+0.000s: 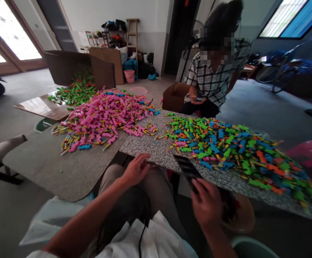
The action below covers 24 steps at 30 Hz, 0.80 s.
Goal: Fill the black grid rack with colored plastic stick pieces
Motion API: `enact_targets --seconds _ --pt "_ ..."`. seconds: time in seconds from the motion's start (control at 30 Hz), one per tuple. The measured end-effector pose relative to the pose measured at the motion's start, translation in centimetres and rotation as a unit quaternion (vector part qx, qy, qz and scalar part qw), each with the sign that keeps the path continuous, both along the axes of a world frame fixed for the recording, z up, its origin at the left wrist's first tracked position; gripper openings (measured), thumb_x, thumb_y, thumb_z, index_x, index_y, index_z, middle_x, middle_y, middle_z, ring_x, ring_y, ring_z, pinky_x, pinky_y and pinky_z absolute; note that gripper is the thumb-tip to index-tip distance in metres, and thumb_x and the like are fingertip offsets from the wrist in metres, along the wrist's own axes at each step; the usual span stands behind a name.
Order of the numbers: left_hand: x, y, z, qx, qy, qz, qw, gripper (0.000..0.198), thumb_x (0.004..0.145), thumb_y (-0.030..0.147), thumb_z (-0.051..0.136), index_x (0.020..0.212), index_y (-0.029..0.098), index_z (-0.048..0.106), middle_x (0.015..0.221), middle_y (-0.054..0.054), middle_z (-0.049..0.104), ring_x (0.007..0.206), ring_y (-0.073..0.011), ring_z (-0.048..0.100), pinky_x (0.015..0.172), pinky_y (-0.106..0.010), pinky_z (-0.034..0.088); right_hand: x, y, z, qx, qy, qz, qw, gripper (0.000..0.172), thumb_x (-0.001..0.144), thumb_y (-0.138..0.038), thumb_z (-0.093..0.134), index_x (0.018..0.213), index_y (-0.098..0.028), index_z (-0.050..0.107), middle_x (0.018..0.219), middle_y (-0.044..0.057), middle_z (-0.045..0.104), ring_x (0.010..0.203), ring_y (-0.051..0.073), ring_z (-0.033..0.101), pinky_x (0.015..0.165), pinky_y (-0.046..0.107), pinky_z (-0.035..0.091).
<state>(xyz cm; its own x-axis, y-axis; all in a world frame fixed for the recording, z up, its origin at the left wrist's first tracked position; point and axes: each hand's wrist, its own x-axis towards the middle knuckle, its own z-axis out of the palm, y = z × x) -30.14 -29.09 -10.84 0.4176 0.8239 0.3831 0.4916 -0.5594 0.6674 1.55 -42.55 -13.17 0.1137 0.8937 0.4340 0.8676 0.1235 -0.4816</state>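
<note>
My right hand (205, 200) grips a black phone (187, 168) by its near end, slightly blurred. The phone slants up over the front edge of the speckled stone tabletop (142, 146). My left hand (136, 170) hovers over my lap beside that same edge, its fingers stretched out and holding nothing. To the right on the tabletop spreads a heap of small green, blue and orange plastic toy pieces (216, 141). A larger pile of pink pieces (105, 113) with yellow ends lies on the left.
Green pieces (78, 89) spill from a cardboard box (67, 68) at the back left. Across the table a person in a checked shirt (209, 79) sits holding a small dark device. Beneath the tabletop is a tan basin (243, 218); a pink stool (310, 157) stands at right.
</note>
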Motion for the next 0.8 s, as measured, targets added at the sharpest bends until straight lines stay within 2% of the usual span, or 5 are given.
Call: enact_targets --seconds 0.13,0.37,0.47,0.6,0.8 --pt "0.3 0.2 0.2 0.045 0.053 -0.029 0.997 0.059 0.103 0.032 0.052 0.161 0.025 0.041 0.156 -0.013 0.052 0.147 -0.0278 0.048 0.125 -0.049 0.043 -7.8 5.7 0.2 0.038 -0.061 0.15 0.986 0.04 0.099 -0.02 0.055 0.134 -0.027 0.072 0.139 0.013 0.064 0.135 0.033 0.055 0.119 0.057 0.044" --pt "-2.9 4.6 -4.4 0.052 0.162 -0.029 0.985 0.049 0.108 0.044 0.044 0.149 0.022 0.058 0.158 -0.014 0.055 0.152 -0.0305 0.043 0.126 -0.056 0.036 -15.1 10.1 -2.3 -0.019 -0.116 0.246 0.962 0.039 0.096 -0.026 0.065 0.133 -0.018 0.068 0.14 0.017 0.062 0.135 0.032 0.051 0.117 0.05 0.044" --pt "-3.1 6.0 -5.4 0.039 0.207 -0.037 0.977 0.052 0.107 0.052 0.045 0.149 0.025 0.059 0.161 -0.012 0.053 0.154 -0.0322 0.04 0.127 -0.061 0.03 -13.6 11.3 -2.4 -0.025 -0.092 0.215 0.972 0.03 0.101 -0.029 0.06 0.127 -0.02 0.071 0.138 0.014 0.063 0.131 0.028 0.055 0.118 0.045 0.042" --pt "-2.1 7.3 -5.7 0.04 0.213 -0.04 0.975 0.055 0.106 0.055 0.048 0.151 0.026 0.056 0.164 -0.012 0.049 0.157 -0.0313 0.036 0.129 -0.06 0.023 -7.9 15.1 -1.2 -0.076 -0.095 0.045 0.992 0.034 0.105 -0.022 0.044 0.124 -0.017 0.072 0.125 0.014 0.069 0.121 0.025 0.061 0.112 0.037 0.043" --pt "-0.2 8.1 -5.8 0.035 0.205 -0.046 0.977 0.054 0.104 0.053 0.05 0.151 0.025 0.057 0.164 -0.012 0.049 0.157 -0.0324 0.035 0.129 -0.063 0.021 -1.5 19.8 -0.4 -0.205 -0.213 -0.036 0.955 0.043 0.104 -0.02 0.045 0.141 -0.02 0.067 0.133 0.015 0.064 0.119 0.027 0.061 0.102 0.035 0.044"
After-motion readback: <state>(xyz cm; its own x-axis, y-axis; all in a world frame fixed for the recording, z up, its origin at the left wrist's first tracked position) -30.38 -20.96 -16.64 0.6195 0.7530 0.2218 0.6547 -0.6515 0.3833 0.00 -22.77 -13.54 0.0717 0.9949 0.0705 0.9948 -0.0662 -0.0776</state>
